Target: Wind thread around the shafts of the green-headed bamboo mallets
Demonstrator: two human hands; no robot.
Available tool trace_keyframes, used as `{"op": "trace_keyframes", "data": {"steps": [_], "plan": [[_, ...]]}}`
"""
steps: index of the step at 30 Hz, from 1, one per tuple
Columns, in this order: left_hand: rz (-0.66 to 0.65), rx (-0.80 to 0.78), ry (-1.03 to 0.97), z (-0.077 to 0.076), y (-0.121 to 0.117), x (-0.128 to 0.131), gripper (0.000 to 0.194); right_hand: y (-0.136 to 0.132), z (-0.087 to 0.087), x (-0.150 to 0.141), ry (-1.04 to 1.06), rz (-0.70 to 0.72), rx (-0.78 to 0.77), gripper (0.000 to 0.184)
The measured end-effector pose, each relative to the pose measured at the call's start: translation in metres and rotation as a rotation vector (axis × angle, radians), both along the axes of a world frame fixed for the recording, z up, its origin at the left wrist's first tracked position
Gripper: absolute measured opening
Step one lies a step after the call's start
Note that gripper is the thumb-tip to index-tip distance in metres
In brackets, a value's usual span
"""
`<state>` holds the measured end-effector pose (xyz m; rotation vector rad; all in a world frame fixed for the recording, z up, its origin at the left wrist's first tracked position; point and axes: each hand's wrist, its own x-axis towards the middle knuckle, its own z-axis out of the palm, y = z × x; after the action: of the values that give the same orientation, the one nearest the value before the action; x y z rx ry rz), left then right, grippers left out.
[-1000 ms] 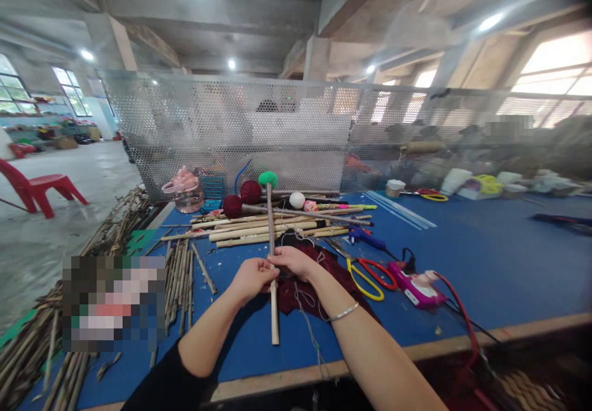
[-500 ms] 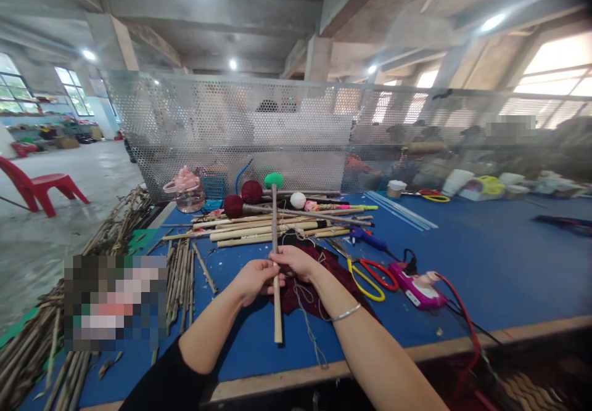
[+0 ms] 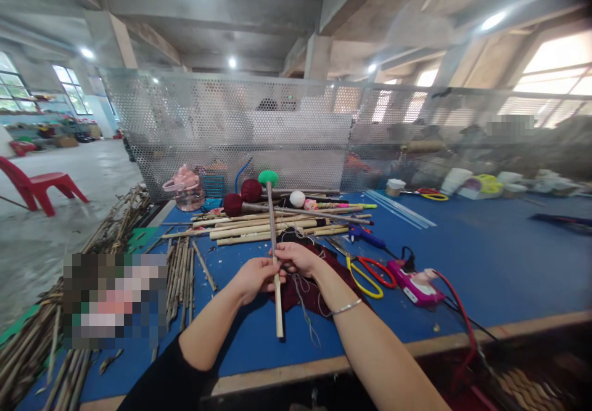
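Note:
A mallet (image 3: 272,214) with a green round head stands tilted away from me, its shaft grey above and pale bare wood at the near end. My left hand (image 3: 259,277) pinches the shaft from the left, about where grey meets pale. From the right, my right hand (image 3: 298,259) closes its fingers on the same stretch, thumb and fingertips against the shaft. Loose grey thread (image 3: 305,303) hangs in loops below my right hand. Under it lies dark red fabric (image 3: 296,294). Whether the fingers also grip thread is hidden.
Two dark red ball-headed mallets (image 3: 251,190) and pale sticks (image 3: 259,229) lie behind my hands. To the right are scissors (image 3: 370,273), a blue glue gun (image 3: 365,236) and a purple power strip (image 3: 414,286). Twigs (image 3: 180,281) lie left; a perforated metal screen (image 3: 208,115) stands behind.
The mallet's green head has tipped slightly to the left. Both hands keep their grip at nearly the same spot, and the hanging thread loops have shifted a little.

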<state>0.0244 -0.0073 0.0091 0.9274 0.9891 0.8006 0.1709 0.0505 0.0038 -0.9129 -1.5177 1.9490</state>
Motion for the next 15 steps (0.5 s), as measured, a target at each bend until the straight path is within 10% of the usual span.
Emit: {"op": "trace_keyframes", "data": {"steps": [15], "plan": [[0.23,-0.051,-0.149,0.0007,0.0067,-0.0001,0.021,0.0026,0.0058,0.0044,-0.134,-0.108,0.155,0.034]]}}
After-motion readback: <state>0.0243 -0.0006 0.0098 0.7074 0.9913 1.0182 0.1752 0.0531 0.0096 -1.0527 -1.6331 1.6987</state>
